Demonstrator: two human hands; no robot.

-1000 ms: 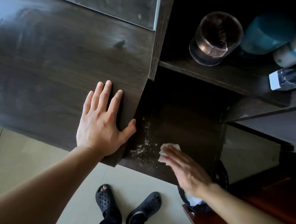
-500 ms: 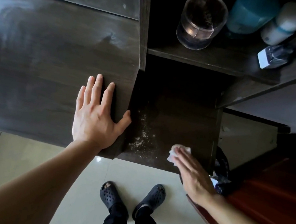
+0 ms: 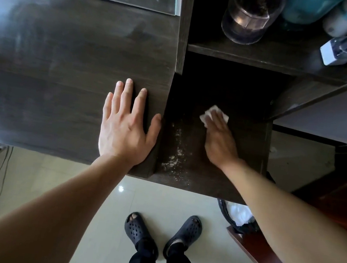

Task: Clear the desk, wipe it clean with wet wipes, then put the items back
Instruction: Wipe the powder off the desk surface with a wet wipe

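White wipe (image 3: 209, 113), seemingly crumpled, on desk (image 3: 248, 145)

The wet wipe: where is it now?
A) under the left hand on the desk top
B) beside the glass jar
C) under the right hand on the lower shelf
C: the wet wipe sticks out from under the right hand on the lower shelf; the left hand lies bare on the desk top.
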